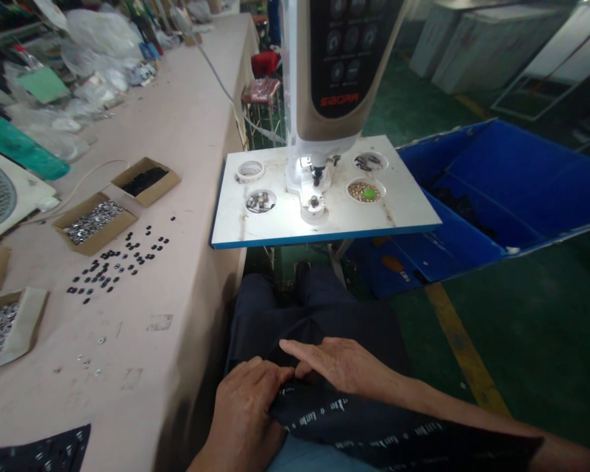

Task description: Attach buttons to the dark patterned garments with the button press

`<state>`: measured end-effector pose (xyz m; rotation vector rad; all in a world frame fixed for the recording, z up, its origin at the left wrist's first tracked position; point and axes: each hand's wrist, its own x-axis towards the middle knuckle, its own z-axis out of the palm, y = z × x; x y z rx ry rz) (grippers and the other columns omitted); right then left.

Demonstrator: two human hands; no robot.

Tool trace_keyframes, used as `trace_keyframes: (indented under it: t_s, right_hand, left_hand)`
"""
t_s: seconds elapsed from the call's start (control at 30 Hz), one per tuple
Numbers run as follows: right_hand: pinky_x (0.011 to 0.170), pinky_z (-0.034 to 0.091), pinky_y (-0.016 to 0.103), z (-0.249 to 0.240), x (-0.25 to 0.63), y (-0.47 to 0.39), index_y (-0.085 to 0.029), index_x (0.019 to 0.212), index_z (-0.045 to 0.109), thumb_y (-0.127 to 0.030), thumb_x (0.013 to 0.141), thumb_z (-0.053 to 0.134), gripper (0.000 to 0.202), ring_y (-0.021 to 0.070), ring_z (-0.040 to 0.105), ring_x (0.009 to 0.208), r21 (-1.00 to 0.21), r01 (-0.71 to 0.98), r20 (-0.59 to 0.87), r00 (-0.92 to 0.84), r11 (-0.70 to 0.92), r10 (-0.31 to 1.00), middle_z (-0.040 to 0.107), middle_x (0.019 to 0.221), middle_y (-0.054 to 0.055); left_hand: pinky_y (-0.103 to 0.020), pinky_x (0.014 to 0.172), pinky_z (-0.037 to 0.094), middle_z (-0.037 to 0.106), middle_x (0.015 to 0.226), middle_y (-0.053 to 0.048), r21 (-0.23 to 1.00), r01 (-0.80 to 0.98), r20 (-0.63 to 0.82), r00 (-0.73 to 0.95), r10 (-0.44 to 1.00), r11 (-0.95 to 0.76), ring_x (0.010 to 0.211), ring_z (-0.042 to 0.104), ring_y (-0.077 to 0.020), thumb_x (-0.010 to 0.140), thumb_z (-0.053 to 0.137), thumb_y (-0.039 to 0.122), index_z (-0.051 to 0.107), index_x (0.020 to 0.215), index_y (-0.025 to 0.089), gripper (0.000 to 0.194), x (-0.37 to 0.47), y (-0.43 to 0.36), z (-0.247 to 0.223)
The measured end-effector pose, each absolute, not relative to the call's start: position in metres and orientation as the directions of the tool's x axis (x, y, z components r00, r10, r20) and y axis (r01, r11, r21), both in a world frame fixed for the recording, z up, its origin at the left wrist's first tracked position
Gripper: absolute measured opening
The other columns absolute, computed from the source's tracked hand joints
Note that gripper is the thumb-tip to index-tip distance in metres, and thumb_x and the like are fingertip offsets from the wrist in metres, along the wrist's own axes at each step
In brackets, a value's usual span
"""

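On table point(177, 131), left: cardboard boxes point(84, 239) holding small metal pieces point(94, 221).

On your left, a long desk point(196, 85) covered in a pale pinkish surface runs away from you, with clear plastic bags point(103, 33) heaped along its far left side. You have a green floor point(545, 321) to your right, crossed by a worn yellow line point(465, 351). Ahead of you, a bright light falls on a white tabletop point(413, 203) with a blue edge, and a stool point(263, 90) with a reddish seat stands behind it. Pale grey box-like units point(467, 49) sit in dimmer surroundings at your upper right, beyond a large open blue bin point(535, 177).
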<state>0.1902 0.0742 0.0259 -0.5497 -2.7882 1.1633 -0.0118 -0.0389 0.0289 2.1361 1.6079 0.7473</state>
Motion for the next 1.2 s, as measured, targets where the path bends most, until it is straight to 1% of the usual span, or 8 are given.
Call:
trace_keyframes:
  t_s: [0.13, 0.3, 0.47, 0.6, 0.73, 0.87, 1.0, 1.2]
  right_hand:
    - [0.088, 0.052, 0.035, 0.027, 0.189, 0.074, -0.018, 0.156, 0.034, -0.025, 0.093, 0.059, 0.069, 0.0225, 0.072, 0.103, -0.743, 0.325, -0.135, -0.929, 0.585, 0.344, 0.076, 0.117, 0.01]
    - [0.085, 0.054, 0.03, 0.016, 0.185, 0.073, -0.029, 0.152, 0.042, -0.019, 0.096, 0.051, 0.058, 0.018, 0.072, 0.1, -0.692, 0.363, -0.15, -0.918, 0.625, 0.367, 0.069, 0.132, 0.006]
    - [0.085, 0.057, 0.031, 0.007, 0.181, 0.074, -0.031, 0.149, 0.047, -0.017, 0.095, 0.053, 0.057, 0.0193, 0.073, 0.099, -0.698, 0.426, -0.235, -0.896, 0.576, 0.377, 0.063, 0.141, 0.004]
    - [0.089, 0.056, 0.032, 0.009, 0.184, 0.082, -0.028, 0.147, 0.05, -0.025, 0.094, 0.058, 0.055, 0.0204, 0.072, 0.102, -0.818, 0.414, -0.269, -0.889, 0.399, 0.371, 0.062, 0.142, 0.005]
    - [0.097, 0.052, 0.032, 0.006, 0.192, 0.093, -0.025, 0.148, 0.049, -0.033, 0.092, 0.063, 0.058, 0.0196, 0.07, 0.103, -0.944, 0.267, -0.18, -0.91, 0.195, 0.373, 0.068, 0.13, 0.006]
    - [0.103, 0.049, 0.036, 0.001, 0.193, 0.097, -0.024, 0.14, 0.057, -0.027, 0.09, 0.062, 0.05, 0.0202, 0.068, 0.108, -0.978, 0.199, -0.16, -0.907, 0.061, 0.39, 0.071, 0.122, 0.005]
    - [0.106, 0.048, 0.039, 0.009, 0.191, 0.098, -0.021, 0.129, 0.065, -0.02, 0.084, 0.064, 0.045, 0.0223, 0.064, 0.119, -0.976, 0.173, -0.213, -0.892, -0.135, 0.398, 0.069, 0.127, 0.007]
    - [0.106, 0.048, 0.041, 0.016, 0.192, 0.1, -0.021, 0.124, 0.069, -0.021, 0.077, 0.066, 0.046, 0.0229, 0.066, 0.114, -0.909, 0.106, -0.276, -0.877, -0.403, 0.394, 0.072, 0.122, 0.006]
  left_hand:
    - [-0.032, 0.066, 0.048, 0.07, 0.082, -0.003, 0.572, 0.778, 0.156, 0.208, 0.966, -0.259, 0.073, 0.064, -0.02, 0.077, 0.056, 0.01, 0.068, 0.102, 0.023, 0.031, -0.011, -0.04, 0.027]
    - [-0.03, 0.064, 0.048, 0.071, 0.077, -0.001, 0.636, 0.76, 0.02, 0.157, 0.987, -0.133, 0.071, 0.066, -0.0198, 0.075, 0.06, 0.012, 0.071, 0.091, 0.023, 0.023, -0.007, -0.037, 0.029]
    - [-0.026, 0.061, 0.041, 0.068, 0.073, -0.002, 0.665, 0.729, -0.301, 0.064, 0.951, 0.161, 0.069, 0.064, -0.0187, 0.073, 0.06, 0.016, 0.067, 0.071, 0.019, 0.008, -0.001, -0.029, 0.038]
    - [-0.024, 0.058, 0.033, 0.059, 0.067, 0.001, 0.734, 0.569, -0.503, 0.087, 0.86, 0.372, 0.065, 0.053, -0.0133, 0.078, 0.061, 0.026, 0.062, 0.068, 0.015, 0.015, -0.002, -0.02, 0.044]
    - [-0.022, 0.056, 0.028, 0.045, 0.068, 0.003, 0.831, 0.294, -0.535, 0.183, 0.825, 0.473, 0.064, 0.037, -0.0101, 0.077, 0.065, 0.034, 0.059, 0.072, 0.013, 0.022, -0.006, -0.013, 0.042]
    - [-0.023, 0.055, 0.025, 0.038, 0.068, 0.003, 0.835, 0.235, -0.546, 0.24, 0.803, 0.497, 0.064, 0.031, -0.0096, 0.077, 0.067, 0.036, 0.056, 0.074, 0.013, 0.025, -0.011, -0.014, 0.036]
    - [-0.023, 0.055, 0.023, 0.035, 0.067, 0.003, 0.843, 0.187, -0.538, 0.268, 0.799, 0.504, 0.064, 0.028, -0.0092, 0.077, 0.069, 0.04, 0.053, 0.07, 0.014, 0.031, -0.013, -0.015, 0.034]
    - [-0.022, 0.055, 0.019, 0.033, 0.065, 0.005, 0.802, 0.071, -0.581, 0.329, 0.745, 0.594, 0.062, 0.025, -0.0077, 0.076, 0.074, 0.049, 0.051, 0.069, 0.015, 0.041, -0.016, -0.013, 0.033]
